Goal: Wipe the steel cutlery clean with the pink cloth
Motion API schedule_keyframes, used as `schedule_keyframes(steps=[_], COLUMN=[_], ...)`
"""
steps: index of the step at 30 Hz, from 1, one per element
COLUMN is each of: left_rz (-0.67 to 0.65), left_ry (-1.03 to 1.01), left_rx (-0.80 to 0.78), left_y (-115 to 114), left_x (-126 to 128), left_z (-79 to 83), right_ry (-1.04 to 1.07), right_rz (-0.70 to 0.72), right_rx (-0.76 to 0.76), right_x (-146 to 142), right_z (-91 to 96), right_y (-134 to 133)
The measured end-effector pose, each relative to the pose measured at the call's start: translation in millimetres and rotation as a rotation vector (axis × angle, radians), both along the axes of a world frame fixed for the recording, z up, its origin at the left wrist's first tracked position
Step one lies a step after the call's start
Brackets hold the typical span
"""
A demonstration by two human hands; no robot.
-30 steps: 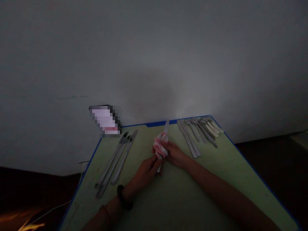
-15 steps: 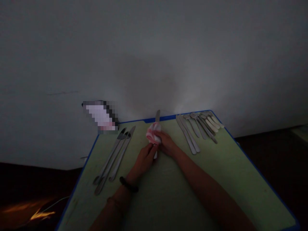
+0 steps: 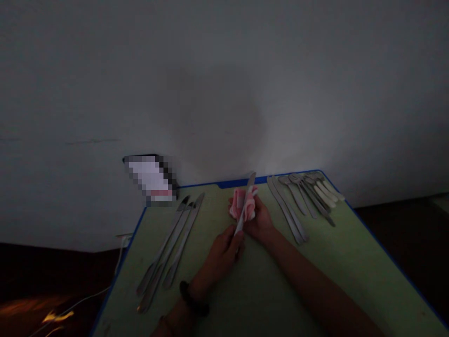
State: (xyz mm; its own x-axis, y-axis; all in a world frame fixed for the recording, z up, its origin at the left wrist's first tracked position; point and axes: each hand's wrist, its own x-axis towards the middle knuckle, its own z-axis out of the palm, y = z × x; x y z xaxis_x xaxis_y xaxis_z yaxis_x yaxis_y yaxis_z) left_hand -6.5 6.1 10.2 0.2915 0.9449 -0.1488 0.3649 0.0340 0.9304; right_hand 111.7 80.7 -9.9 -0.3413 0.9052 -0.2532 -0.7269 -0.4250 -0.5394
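My left hand (image 3: 222, 255) is closed on the handle of a table knife (image 3: 245, 201), whose blade points away toward the wall. My right hand (image 3: 260, 221) is closed around a crumpled pink and white cloth (image 3: 242, 205) that lies against the blade from behind. Both hands meet over the middle of the pale green table (image 3: 266, 290). The scene is dim.
Three knives (image 3: 173, 241) lie side by side at the left of the table. Two knives (image 3: 287, 210) and several spoons and forks (image 3: 312, 192) lie at the back right. A blurred-out object (image 3: 150, 178) stands at the back left corner against the grey wall.
The knife has come out from inside the cloth and now lies in front of it, its blade bare. My right hand has opened the cloth round behind the blade.
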Motion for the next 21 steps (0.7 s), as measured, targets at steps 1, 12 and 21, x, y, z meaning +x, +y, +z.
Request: schedule_keyframes(steps=[1,12,21], left_rz=[-0.002,0.066,0.011], left_ry=[-0.009,-0.043,-0.01], left_rx=[-0.011,-0.021,-0.027], left_y=[0.1,1.8,0.6], left_x=[-0.5,-1.6,-0.6], left_z=[-0.7,-4.3,-3.0], right_ry=[0.009,-0.057,0.013], right_rz=[-0.021,-0.179,-0.005], right_rx=[-0.012,-0.052,0.069], right_x=[0.2,7.7,8.4], right_z=[-1.5,-9.4,-2.4], right_y=[1.3,-1.9,-4.0])
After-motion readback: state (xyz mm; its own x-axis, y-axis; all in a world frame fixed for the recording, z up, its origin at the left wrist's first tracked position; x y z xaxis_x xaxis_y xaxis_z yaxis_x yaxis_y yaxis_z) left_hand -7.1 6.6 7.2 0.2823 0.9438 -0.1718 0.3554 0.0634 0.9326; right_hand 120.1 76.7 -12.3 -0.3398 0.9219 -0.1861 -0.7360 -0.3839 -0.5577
